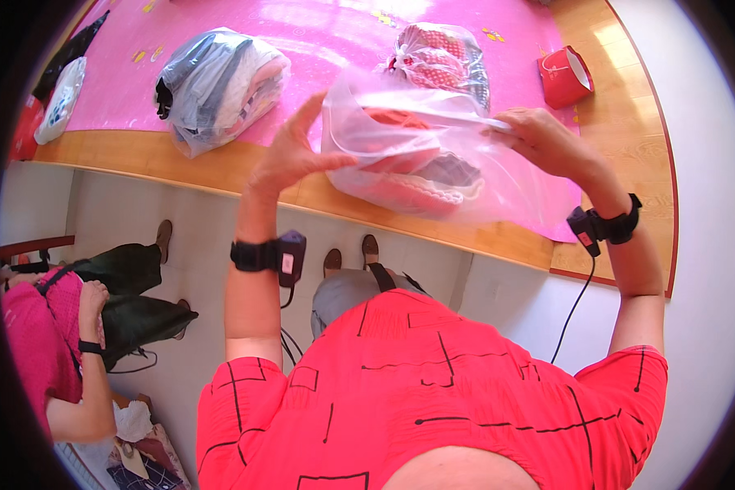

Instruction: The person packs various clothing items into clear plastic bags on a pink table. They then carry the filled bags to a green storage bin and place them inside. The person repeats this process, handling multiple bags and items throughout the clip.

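A clear plastic bag (510,192) lies near the table's front edge, with soft folded things in red, pink and grey inside; they look like clothes or slippers, but the plastic blurs them. My right hand (543,140) is closed on the bag's gathered upper right edge, pulling the film taut. At the bag's left side, my left hand (294,153) has its fingers and thumb spread. Its thumb lies against or just over the film; I cannot tell if it presses on it.
Left of my hands sits another clear bag (220,86) of folded cloth. Behind the bag is a red-and-white dotted bundle (437,61) in plastic. A red container (563,77) stands at right on the pink-covered table (318,41). A seated person (53,343) in pink is at left.
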The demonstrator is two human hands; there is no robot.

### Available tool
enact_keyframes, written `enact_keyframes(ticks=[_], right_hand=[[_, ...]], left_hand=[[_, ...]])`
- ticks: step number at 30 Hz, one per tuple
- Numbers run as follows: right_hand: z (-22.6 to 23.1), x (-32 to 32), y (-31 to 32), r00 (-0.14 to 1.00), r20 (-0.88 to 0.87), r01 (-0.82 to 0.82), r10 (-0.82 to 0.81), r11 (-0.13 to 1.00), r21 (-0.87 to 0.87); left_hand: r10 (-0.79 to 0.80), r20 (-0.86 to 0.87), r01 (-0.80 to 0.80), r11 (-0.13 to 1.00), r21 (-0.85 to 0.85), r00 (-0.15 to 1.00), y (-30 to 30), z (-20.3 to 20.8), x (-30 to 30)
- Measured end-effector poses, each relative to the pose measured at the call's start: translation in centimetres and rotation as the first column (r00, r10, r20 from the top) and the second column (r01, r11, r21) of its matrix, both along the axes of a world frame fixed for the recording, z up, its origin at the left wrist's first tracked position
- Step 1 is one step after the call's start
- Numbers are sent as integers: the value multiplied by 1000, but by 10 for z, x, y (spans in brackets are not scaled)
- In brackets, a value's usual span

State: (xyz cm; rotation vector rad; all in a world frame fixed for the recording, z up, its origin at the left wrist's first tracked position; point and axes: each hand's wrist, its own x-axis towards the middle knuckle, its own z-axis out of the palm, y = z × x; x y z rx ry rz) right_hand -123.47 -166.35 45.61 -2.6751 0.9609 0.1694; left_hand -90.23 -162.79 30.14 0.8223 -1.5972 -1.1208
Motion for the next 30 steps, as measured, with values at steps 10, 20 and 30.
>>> enact_keyframes(ticks=[10, 20, 30], right_hand=[[-25, 22, 46, 901, 387, 347, -197, 862, -370], [-110, 105, 41, 824, 517, 476, -233, 780, -406], [-93, 16, 32, 924, 362, 312, -127, 799, -515]], left_hand=[[277, -468, -94, 921, 377, 839, 34, -7, -37], [158, -435, -59, 971, 233, 887, -9, -8, -50], [399, -388, -325, 914, 244, 831, -36, -24, -35]])
